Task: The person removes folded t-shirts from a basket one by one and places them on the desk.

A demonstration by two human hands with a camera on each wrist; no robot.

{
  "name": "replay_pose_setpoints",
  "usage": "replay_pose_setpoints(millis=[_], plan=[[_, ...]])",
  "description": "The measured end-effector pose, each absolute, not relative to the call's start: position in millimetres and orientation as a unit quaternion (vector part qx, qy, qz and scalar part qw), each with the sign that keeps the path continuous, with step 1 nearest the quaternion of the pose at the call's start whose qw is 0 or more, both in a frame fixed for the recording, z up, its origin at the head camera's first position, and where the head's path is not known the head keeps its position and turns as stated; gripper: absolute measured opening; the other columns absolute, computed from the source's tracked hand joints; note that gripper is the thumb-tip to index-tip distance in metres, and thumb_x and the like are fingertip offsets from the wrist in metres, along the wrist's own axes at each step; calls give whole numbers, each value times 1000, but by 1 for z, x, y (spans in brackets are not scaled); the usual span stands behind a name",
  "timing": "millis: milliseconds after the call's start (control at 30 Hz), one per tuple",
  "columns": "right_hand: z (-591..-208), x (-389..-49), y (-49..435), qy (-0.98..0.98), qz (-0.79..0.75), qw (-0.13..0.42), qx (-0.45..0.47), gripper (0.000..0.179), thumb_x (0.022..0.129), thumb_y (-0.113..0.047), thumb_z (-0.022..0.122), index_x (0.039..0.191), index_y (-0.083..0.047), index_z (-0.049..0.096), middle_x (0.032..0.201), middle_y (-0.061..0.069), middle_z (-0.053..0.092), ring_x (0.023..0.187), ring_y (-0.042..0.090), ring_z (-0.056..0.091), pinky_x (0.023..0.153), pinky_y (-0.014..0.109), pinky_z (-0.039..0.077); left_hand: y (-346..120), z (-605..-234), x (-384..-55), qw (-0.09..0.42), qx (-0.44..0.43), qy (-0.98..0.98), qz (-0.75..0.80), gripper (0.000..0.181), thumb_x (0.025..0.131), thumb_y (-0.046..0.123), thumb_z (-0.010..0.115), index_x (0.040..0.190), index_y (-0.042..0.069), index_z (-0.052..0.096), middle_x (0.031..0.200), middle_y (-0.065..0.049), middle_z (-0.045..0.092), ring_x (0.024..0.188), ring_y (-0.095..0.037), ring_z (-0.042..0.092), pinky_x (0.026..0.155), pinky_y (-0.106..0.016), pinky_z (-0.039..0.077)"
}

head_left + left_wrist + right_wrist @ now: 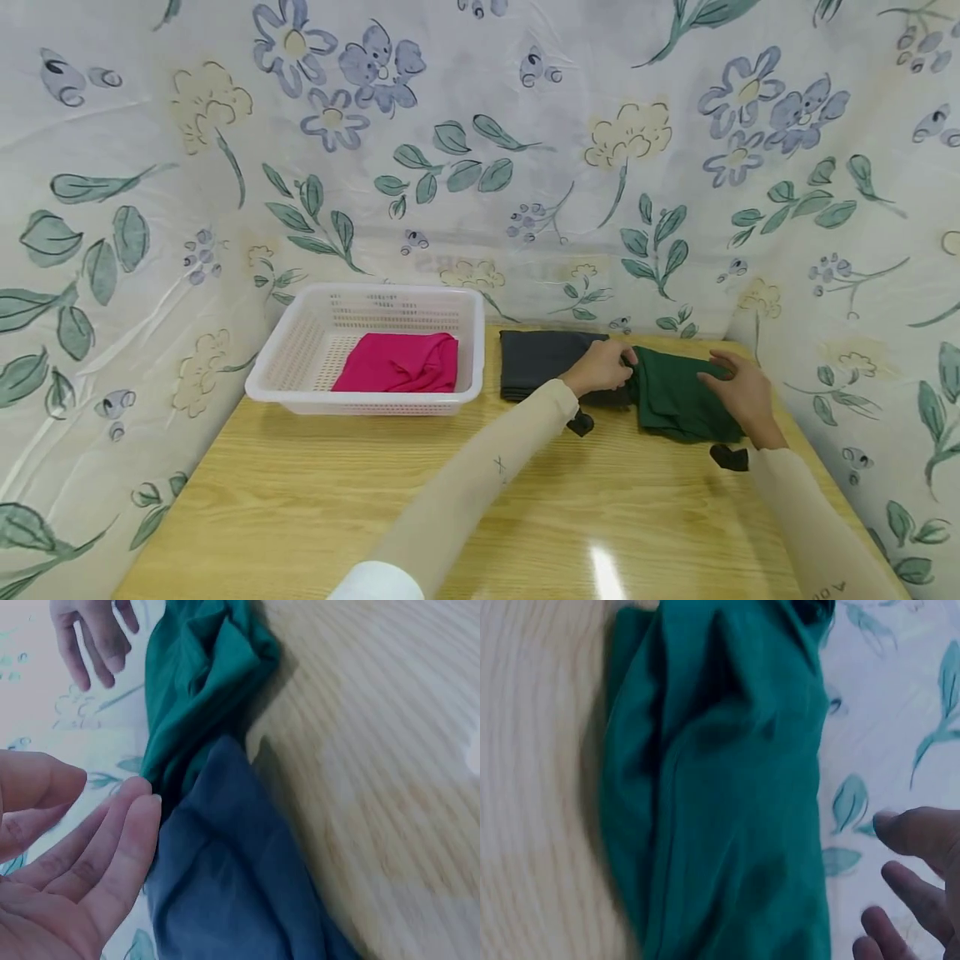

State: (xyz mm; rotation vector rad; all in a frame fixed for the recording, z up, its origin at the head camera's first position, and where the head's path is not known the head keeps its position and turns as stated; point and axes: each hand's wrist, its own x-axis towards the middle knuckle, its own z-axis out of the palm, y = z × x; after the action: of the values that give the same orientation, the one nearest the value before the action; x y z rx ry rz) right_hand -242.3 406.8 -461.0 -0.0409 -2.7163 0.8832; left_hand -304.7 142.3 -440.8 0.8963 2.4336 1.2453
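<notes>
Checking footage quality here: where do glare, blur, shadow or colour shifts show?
Head: a glare streak on the tabletop near the bottom edge; left wrist: dark cloth bluer than in the head view; right wrist: soft focus overall, right hand slightly blurred, shadow along the left side of the green cloth.

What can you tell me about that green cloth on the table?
The green cloth looks like soft, plain fabric, loosely folded in layers, with creases and a bunched part near its left end. It lies flat on the wooden table, right of the dark folded cloth, which it meets. The left hand is at that join; contact is unclear. The right hand is by its right end, fingers apart from it.
</notes>
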Motion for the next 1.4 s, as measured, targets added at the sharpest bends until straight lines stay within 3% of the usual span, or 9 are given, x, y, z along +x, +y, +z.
replay_pose_setpoints(millis=[200, 400, 600, 767, 900, 1067, 1233, 1400], plan=[[-457, -248, 390, -936, 323, 141, 17, 54, 101, -25, 69, 144, 4, 54, 132, 28, 63, 103, 48, 68, 78, 57, 57, 125, -438, -311, 122, 332, 839, 414, 21, 105, 10, 61, 124, 2, 67, 96, -5, 70, 87, -27, 72, 63, -23, 53], [-452, -251, 376, -934, 337, 111, 39, 60, 101, -32, 70, 148, 1, 51, 133, 28, 63, 105, 47, 68, 81, 57, 57, 108, -427, -313, 148, 364, 820, 417, 26, 106, 20, 62, 127, 6, 66, 100, -3, 72, 82, -20, 71, 65, -24, 54], [-447, -255, 362, -931, 347, 94, 63, 62, 101, -34, 69, 151, -2, 48, 136, 28, 61, 106, 46, 67, 83, 58, 56, 86, -411, -313, 168, 396, 800, 417, 33, 106, 22, 61, 133, 2, 63, 108, -15, 73, 88, -31, 71, 70, -34, 57], [-441, -258, 345, -935, 335, 92, 74, 61, 100, -32, 71, 150, -4, 49, 137, 26, 61, 107, 44, 66, 83, 58, 56, 67, -402, -314, 165, 395, 803, 414, 34, 106, 22, 61, 135, 4, 62, 111, -19, 72, 95, -37, 69, 70, -31, 56], [-438, -258, 332, -933, 333, 99, 89, 60, 100, -29, 71, 150, -4, 50, 135, 26, 62, 107, 44, 66, 83, 58, 56, 53, -401, -315, 169, 380, 805, 423, 31, 106, 24, 61, 133, 8, 62, 111, -20, 71, 96, -36, 68, 78, -38, 57], [-438, -260, 321, -932, 334, 105, 94, 59, 99, -30, 73, 148, -5, 52, 128, 26, 64, 105, 43, 66, 81, 57, 56, 36, -399, -315, 160, 369, 812, 424, 29, 106, 25, 61, 132, 11, 62, 101, -12, 71, 91, -32, 67, 82, -45, 57], [-437, -262, 312, -929, 336, 110, 108, 59, 98, -30, 74, 147, -5, 53, 124, 26, 64, 100, 40, 67, 78, 55, 57, 21, -396, -315, 150, 357, 811, 438, 29, 106, 23, 61, 132, 10, 62, 108, -16, 70, 93, -35, 67, 84, -52, 56], [-434, -263, 299, -923, 347, 109, 126, 59, 98, -27, 74, 147, -4, 53, 129, 29, 61, 100, 42, 66, 79, 56, 57, 6, -390, -316, 137, 353, 814, 440, 30, 105, 23, 62, 131, 9, 63, 104, -11, 70, 84, -20, 66, 85, -50, 57]])
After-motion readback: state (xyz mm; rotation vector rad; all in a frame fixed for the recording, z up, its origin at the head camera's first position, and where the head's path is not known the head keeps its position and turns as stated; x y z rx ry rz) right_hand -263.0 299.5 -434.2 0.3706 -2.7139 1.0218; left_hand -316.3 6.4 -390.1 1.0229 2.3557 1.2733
